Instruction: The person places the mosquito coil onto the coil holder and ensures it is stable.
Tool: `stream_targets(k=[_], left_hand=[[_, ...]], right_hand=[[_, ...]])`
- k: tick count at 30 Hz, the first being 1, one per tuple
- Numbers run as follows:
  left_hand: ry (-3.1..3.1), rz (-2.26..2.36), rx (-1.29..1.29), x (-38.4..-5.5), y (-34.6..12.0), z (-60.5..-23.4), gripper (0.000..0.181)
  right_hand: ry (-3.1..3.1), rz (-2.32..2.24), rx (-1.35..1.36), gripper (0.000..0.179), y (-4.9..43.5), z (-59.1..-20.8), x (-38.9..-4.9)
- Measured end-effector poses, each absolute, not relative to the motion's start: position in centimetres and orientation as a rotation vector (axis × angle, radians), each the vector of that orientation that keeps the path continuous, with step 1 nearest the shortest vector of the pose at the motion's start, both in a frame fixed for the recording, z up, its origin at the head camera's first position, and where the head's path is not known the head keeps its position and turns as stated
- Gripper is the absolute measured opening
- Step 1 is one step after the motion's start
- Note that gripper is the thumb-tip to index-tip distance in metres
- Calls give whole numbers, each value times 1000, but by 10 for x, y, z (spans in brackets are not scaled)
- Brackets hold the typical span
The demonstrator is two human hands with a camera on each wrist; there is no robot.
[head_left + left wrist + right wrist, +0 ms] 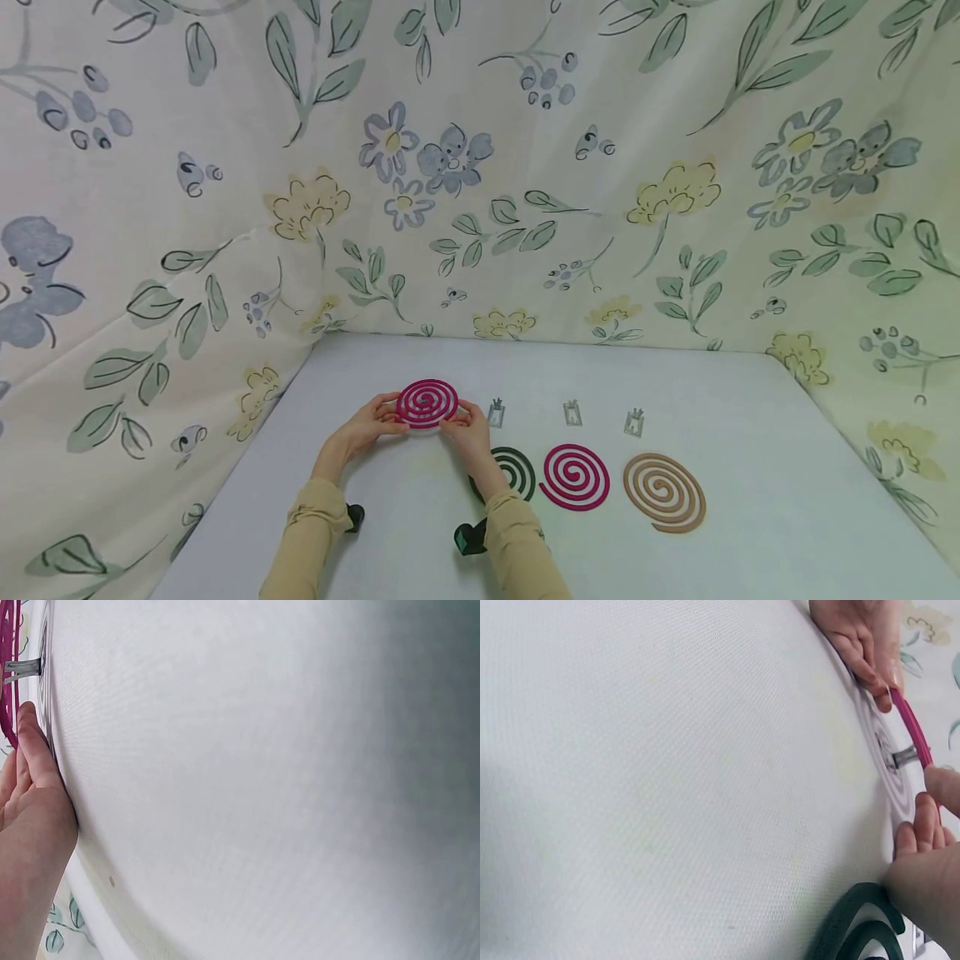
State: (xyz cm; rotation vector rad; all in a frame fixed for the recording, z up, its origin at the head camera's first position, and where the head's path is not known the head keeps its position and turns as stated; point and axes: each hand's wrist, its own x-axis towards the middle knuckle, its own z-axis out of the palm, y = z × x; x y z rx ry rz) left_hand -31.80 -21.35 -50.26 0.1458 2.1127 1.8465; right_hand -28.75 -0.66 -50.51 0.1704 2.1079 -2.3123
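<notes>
Both hands hold a magenta mosquito coil (426, 400) by its edges, level above the table at the left. My left hand (371, 423) pinches its left side; my right hand (467, 432) grips the right side between thumb and fingers. Beneath the coil a small metal coil stand (905, 756) rises from the table, its upright also showing in the left wrist view as a grey metal prong (24, 669). In the right wrist view the coil's rim (913, 727) is seen edge-on, with a faint shadow of its rings on the table.
Right of the hands lie a dark green coil (533, 482), partly behind the right forearm, a second magenta coil (573, 475) and a tan coil (662, 490). Behind them stand three metal stands, the nearest a small stand (496, 407) beside the right hand. Floral cloth (480, 275) borders the white table (750, 467).
</notes>
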Motion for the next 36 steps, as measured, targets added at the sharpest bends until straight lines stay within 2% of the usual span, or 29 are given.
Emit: stream_targets(k=[14, 22, 29, 36], left_hand=[[2101, 1866, 172, -319, -214, -506, 72], [2096, 1853, 175, -319, -214, -505, 73], [2115, 1840, 151, -318, -213, -506, 74], [2122, 1839, 161, -318, -214, -505, 73]], right_hand=[[2133, -2310, 168, 55, -7, -501, -285], [2158, -2312, 129, 49, -5, -465, -260], [2122, -2298, 172, 55, -6, -499, -283], [2126, -2298, 183, 54, -8, -504, -287]])
